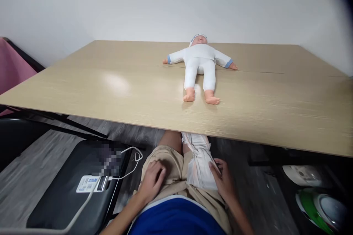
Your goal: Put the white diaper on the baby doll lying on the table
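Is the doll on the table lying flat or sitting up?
Lying flat. The doll is on its back on the table, arms spread, legs straight, feet toward the camera.

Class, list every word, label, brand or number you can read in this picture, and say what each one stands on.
Nothing here reads clearly.
Doll's cap: blue marks on the band, too small to read.
White label on the black chair seat: print and a square code, too blurred to read.
Patch above the label: pixelated, unreadable.
White diaper under the right hand: no print visible.
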`<state>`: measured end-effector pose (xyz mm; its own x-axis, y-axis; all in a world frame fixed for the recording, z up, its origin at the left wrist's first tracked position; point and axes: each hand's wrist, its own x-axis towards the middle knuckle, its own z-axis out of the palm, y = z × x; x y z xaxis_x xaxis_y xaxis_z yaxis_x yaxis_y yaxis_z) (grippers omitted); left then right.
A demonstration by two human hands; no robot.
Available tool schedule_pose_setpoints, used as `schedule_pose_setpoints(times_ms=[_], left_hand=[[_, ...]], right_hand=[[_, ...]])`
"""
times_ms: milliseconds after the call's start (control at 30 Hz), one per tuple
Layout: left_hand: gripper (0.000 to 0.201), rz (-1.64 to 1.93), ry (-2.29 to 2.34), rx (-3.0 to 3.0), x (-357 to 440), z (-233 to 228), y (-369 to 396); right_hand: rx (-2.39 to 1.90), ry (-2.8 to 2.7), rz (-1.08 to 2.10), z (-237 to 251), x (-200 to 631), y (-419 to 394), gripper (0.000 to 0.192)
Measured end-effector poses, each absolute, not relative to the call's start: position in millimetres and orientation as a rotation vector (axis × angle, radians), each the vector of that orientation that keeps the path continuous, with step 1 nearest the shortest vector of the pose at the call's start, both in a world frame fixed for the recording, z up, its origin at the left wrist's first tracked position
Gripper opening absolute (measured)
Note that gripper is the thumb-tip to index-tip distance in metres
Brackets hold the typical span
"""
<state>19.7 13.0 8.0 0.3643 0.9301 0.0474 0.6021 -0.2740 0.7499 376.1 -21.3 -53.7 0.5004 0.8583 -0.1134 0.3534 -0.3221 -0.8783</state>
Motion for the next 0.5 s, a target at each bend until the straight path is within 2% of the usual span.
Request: schedule_pose_setpoints(times_ms=[100,233,500], left_hand=[[0.043,0.498,1.326,2.077,79.4,19.1,50.7],[0.052,0.381,1.329,2.042,141.9,8.4,78.7],[0.067,0.419,1.207,1.470,168.0,-15.3,81.4]], right_hand=[[-1.881,-0.957,0.814,-55.8,378.6,-11.5,0.073],[-1.856,-0.929,0.874,-52.0,382.3,1.7,0.075],[-1.687,-0.902,1.202,-15.9,373.1,11.6,0.069]])
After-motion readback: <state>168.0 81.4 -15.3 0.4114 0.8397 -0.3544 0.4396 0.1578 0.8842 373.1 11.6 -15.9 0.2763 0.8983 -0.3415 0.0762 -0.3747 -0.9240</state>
